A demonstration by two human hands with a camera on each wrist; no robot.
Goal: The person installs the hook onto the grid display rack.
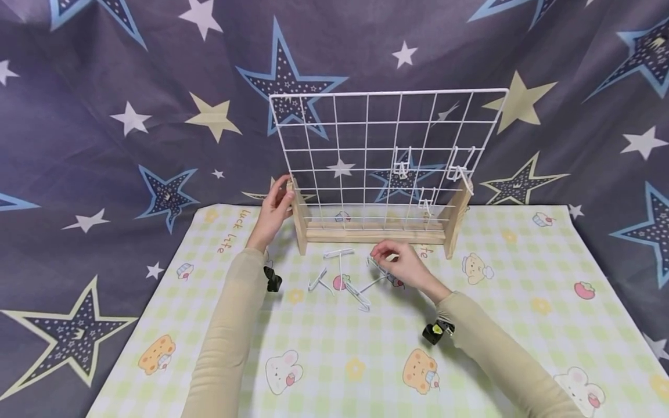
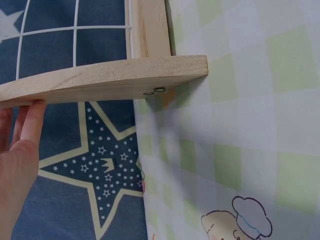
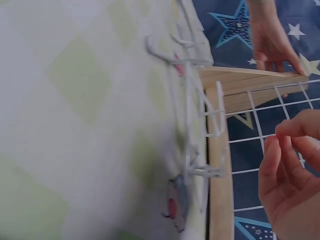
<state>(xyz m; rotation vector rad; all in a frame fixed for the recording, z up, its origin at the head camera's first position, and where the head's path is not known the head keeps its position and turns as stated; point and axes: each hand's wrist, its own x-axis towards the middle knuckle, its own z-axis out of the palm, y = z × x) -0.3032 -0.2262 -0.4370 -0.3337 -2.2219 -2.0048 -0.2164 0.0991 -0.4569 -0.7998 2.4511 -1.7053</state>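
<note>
A white wire grid panel (image 1: 350, 149) stands upright in a wooden base. My left hand (image 1: 273, 212) grips the upper part of the left wooden side support (image 1: 299, 223); its fingers (image 2: 34, 122) touch the wood's outer face in the left wrist view. Above the loose white wire hooks (image 1: 358, 295) my right hand (image 1: 402, 264) hovers, fingers curled and the thumb and index tips close together. Nothing shows between those fingertips (image 3: 270, 150). Several hooks lie in a loose group before the base; the hand partly covers the rightmost one (image 3: 205, 170) in the head view.
Three white hooks hang on the grid's right half: an upper middle one (image 1: 401, 167), a far right one (image 1: 459, 172) and a lower one (image 1: 426, 203). The wooden crossbar (image 1: 376, 235) runs along the bottom. Behind stands a starry curtain (image 1: 209, 168); a checked cloth (image 1: 355, 337) covers the table.
</note>
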